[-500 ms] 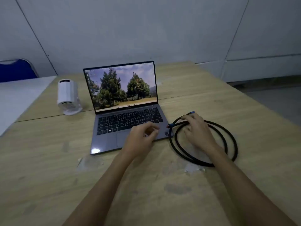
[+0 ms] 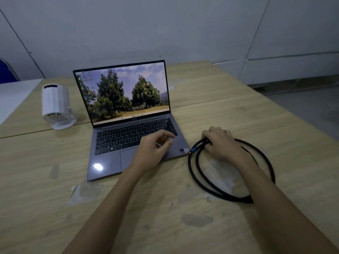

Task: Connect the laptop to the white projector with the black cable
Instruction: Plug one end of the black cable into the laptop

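An open grey laptop (image 2: 113, 143) with a tree wallpaper sits mid-table. The white projector (image 2: 55, 105) stands to its left, its port side facing me. A coiled black cable (image 2: 201, 178) lies on the wood right of the laptop; one plug end (image 2: 193, 150) with a blue band points at the laptop's right front corner. My right hand (image 2: 220, 143) is closed over the cable just behind that plug. My left hand (image 2: 156, 145) hovers over the laptop's palm rest, fingers loosely curled, holding nothing.
The wooden table (image 2: 165, 217) has worn patches and a seam across its middle. A white table (image 2: 11, 96) and a blue chair (image 2: 7, 72) are at the far left. A grey wall stands behind; floor drops off at right.
My right hand has closed around the cable near the plug, covering the second blue-tipped end. The view has shifted slightly; my left hand stays over the laptop.
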